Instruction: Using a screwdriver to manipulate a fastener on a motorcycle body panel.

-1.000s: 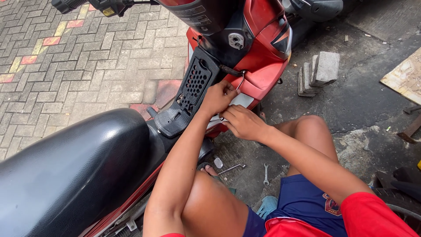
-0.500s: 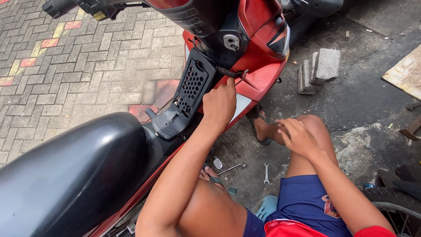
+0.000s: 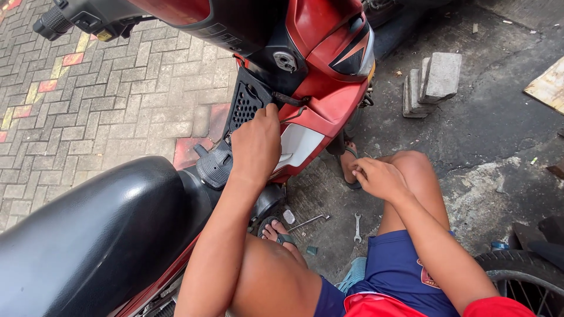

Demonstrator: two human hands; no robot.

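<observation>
A red motorcycle stands in front of me, its black seat at the lower left. My left hand reaches forward, its fingers curled over the edge of the black perforated grille panel below the handlebar. My right hand rests on my right knee, clear of the bike, fingers curled together. I cannot see anything in that hand.
A small spanner and a thin metal tool lie on the ground between my sandalled feet. Grey paving blocks are stacked at the upper right beside a wooden board. A tyre is at the lower right. Brick paving spreads left.
My right hand has left the panel area and come back onto my right knee. My left hand has stayed on the grille panel, shifting slightly.
</observation>
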